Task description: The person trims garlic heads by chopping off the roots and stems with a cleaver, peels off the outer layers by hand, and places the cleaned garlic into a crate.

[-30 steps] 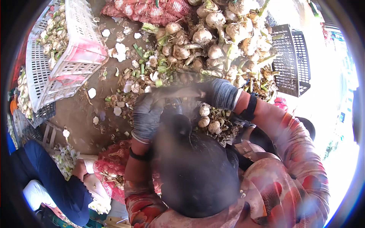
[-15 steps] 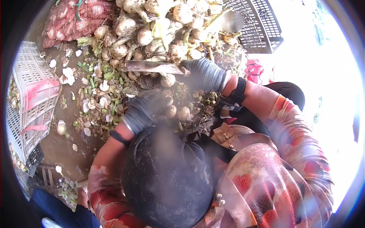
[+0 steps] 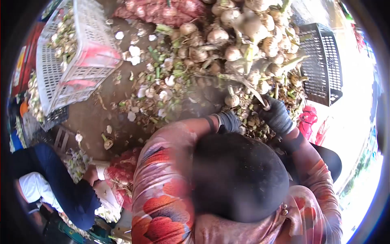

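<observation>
My left hand (image 3: 230, 122), in a grey glove, is low over the loose scraps, its fingers partly hidden by the dark-covered head. My right hand (image 3: 278, 116), gloved too, is closed at the right side of the scraps. A long pale piece (image 3: 256, 94) reaches its fingers; whether it is a stalk or a tool I cannot tell. Just above and between the hands is a garlic bulb (image 3: 232, 100) with its stem up. Beyond lies a heap of stemmed garlic bulbs (image 3: 233, 53).
A white crate (image 3: 97, 53) with bulbs is at the upper left, a black crate (image 3: 321, 65) at the right. A red net sack (image 3: 162, 11) lies at the top. Another person's dark sleeve (image 3: 61, 183) and a red net bag (image 3: 122, 175) are at the lower left.
The view swung left, then back. My left hand has moved right, its arm now bent across in front; my right hand has come down and right. The brown blade-like piece no longer shows clearly.
</observation>
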The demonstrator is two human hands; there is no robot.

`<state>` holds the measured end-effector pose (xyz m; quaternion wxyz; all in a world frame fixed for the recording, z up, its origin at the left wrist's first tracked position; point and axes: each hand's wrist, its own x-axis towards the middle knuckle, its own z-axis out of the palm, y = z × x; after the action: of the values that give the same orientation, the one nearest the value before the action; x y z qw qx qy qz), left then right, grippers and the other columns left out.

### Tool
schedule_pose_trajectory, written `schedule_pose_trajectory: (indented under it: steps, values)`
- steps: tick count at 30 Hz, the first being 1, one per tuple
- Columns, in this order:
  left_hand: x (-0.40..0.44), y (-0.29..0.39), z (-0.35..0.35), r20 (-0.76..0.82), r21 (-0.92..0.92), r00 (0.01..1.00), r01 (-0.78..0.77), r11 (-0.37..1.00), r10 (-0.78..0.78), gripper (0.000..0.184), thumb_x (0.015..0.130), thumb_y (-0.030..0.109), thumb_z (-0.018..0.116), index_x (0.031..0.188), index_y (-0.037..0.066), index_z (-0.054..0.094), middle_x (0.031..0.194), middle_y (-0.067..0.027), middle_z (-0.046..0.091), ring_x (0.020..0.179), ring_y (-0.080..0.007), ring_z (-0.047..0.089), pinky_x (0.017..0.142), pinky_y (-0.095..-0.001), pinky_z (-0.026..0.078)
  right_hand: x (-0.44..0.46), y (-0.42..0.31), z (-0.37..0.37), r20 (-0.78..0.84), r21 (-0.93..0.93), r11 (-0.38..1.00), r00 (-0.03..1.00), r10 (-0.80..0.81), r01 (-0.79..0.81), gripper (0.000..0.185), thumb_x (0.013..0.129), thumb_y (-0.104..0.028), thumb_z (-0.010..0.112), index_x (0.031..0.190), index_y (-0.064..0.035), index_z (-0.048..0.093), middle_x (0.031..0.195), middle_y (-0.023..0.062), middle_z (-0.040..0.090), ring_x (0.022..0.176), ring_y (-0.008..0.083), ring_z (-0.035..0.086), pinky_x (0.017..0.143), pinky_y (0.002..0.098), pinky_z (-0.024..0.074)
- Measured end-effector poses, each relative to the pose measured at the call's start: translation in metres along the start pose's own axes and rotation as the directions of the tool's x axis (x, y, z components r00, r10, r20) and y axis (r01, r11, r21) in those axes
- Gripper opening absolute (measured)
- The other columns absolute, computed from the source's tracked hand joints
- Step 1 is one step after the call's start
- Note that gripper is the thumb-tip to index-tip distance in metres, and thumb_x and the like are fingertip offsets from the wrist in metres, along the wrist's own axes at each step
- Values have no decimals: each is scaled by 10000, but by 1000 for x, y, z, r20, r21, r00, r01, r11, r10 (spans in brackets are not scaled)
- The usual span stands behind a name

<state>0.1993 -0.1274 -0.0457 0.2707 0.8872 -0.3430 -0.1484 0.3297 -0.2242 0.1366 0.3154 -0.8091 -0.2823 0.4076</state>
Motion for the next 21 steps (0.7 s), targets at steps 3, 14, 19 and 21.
schedule_pose_trajectory:
  steps: [3, 14, 19, 21]
  values:
    - [-45, -13, -27, -183, -101, 925, 318, 943, -332, 313, 808, 269, 586, 1090, 146, 641, 1023, -127, 631, 925, -353, 627, 813, -483, 475, -2, 26, 7, -1, -3, 999, 999, -42, 42, 203, 866, -166, 670, 1003, -22, 634, 815, 67, 666, 758, 117, 599, 714, 303, 504]
    - [-175, 37, -78, -268, -571, 275, -817, -78, -923, 586, 816, 134, 639, 1334, 56, 376, 1150, -108, 573, 1037, -225, 594, 913, -331, 519, 42, -41, 48, 317, -305, 895, 921, -227, 325, 347, 816, -244, 674, 1121, -96, 603, 888, 163, 667, 785, 356, 641, 705, 403, 515]
    - [-197, 26, -28, -266, -913, 300, -383, 140, -916, 648, 812, 209, 717, 1346, 44, 391, 1169, -145, 581, 1080, -209, 576, 938, -346, 490, 56, -85, 62, 504, -458, 713, 816, -283, 530, 373, 804, -398, 684, 1019, -115, 571, 835, 147, 643, 772, 367, 640, 666, 449, 504]
    - [-199, 26, -26, -376, -901, 174, -300, 315, -910, 709, 780, 167, 758, 1365, 40, 378, 1169, -143, 582, 1089, -202, 571, 940, -337, 480, 60, -89, 71, 551, -450, 649, 762, -338, 614, 327, 791, -333, 688, 1009, -111, 586, 826, 144, 651, 792, 358, 648, 659, 450, 509]
